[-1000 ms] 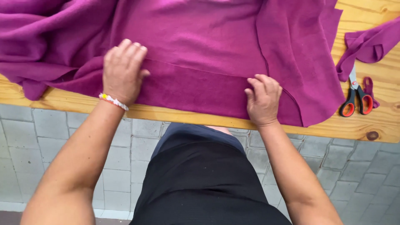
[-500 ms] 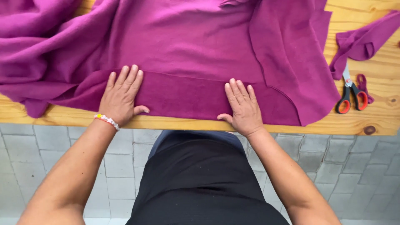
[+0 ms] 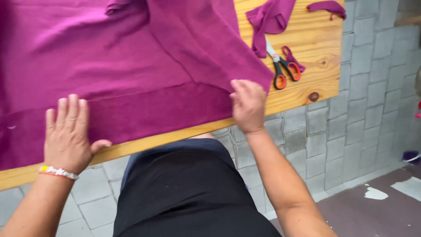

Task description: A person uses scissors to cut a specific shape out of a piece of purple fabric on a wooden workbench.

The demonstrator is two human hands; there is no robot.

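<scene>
Fabric, a magenta knit, covers most of the wooden desk, with its folded hem band running along the near desk edge, rising slightly from left to right. That long axis is what matters here: both hands sit on the band, one toward each end.

The left hand lies flat and wide on the band, fingers spread and pointing away from the body, thumb out toward the desk edge. It grips nothing, only presses the cloth down. A beaded bracelet circles that wrist.

The right hand is at the band's right end, where the fabric stops short of the bare wood. Its fingers are curled at the cloth's corner; whether they pinch the edge or merely rest on it, I cannot tell.

The fabric lies under and beyond both hands, stretching away from the body toward the far side of the desk. The right hand is the nearer one to the free corner and to the orange-handled scissors, which lie shut on the bare wood just beyond it. Two magenta scraps lie farther back, one touching the scissors' blades.
</scene>
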